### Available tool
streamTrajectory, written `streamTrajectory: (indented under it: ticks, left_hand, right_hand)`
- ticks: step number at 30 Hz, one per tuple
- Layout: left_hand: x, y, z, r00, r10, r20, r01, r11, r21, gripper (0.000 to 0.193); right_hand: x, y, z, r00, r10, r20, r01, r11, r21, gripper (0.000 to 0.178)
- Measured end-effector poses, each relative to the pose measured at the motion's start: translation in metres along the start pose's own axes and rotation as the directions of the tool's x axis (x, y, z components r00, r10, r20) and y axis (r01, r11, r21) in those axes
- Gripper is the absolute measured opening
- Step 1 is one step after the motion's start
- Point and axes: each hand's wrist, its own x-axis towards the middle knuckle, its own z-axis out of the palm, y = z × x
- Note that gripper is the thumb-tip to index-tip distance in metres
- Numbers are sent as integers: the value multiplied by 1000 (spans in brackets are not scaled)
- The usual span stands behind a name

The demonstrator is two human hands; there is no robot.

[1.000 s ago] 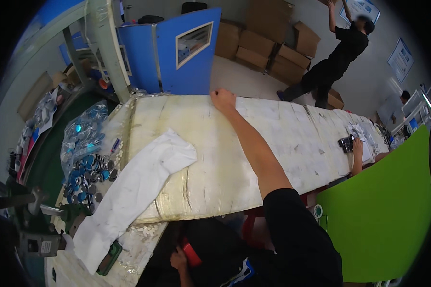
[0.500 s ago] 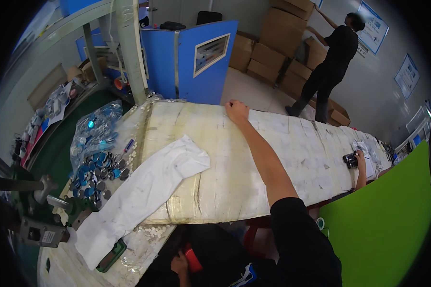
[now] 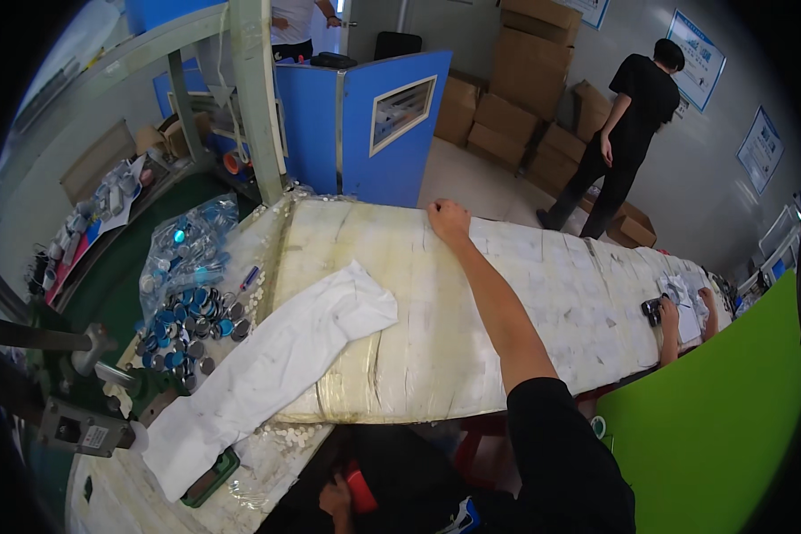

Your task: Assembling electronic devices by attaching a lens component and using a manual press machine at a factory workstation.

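My right arm reaches across the padded table (image 3: 436,320), which is wrapped in pale yellowed film. At its far edge rests my right hand (image 3: 449,219), fingers curled in; whatever they grip, if anything, is hidden. Low in the picture, near my dark clothing, hangs my left hand (image 3: 335,497) beside a red thing (image 3: 360,488); its fingers are too shaded to read. Left of my right arm lies a crumpled white cloth (image 3: 276,365), draped over the table's left end and partly over a green metal base (image 3: 212,478).
Round metal and blue discs (image 3: 187,325) lie beside a clear plastic bag (image 3: 191,240). A hand press (image 3: 84,427) stands left. A co-worker's hands (image 3: 669,313) are by a black device (image 3: 652,310), near a green panel (image 3: 712,409). Another person (image 3: 636,116) stands by cardboard boxes (image 3: 529,80).
The person by the boxes has lowered their arms and turned. A co-worker's second hand now shows at the right. More of a person in white appears at the back. My hands stay in place.
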Motion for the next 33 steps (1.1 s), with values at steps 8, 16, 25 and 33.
streamTrajectory:
  ticks: [8, 16, 25, 33]
  left_hand:
    - [7, -9, 12, 999, -4, -39, 3, 1000, -21, 66]
    - [8, -9, 13, 999, 1, -45, -2, 1000, -14, 64]
    - [1, -3, 4, 1000, 2, -28, -2, 1000, -12, 61]
    - [4, 0, 4, 998, 44, -41, -44, 999, -11, 61]
  right_hand:
    - [1, 0, 0, 1000, 11, 8, -11, 1000, 6, 34]
    - [1, 1, -1, 1000, 11, 9, -11, 1000, 3, 34]
    - [0, -1, -2, 999, 17, 29, -18, 1000, 5, 32]
    - [2, 1, 1, 999, 31, 12, -31, 999, -37, 32]
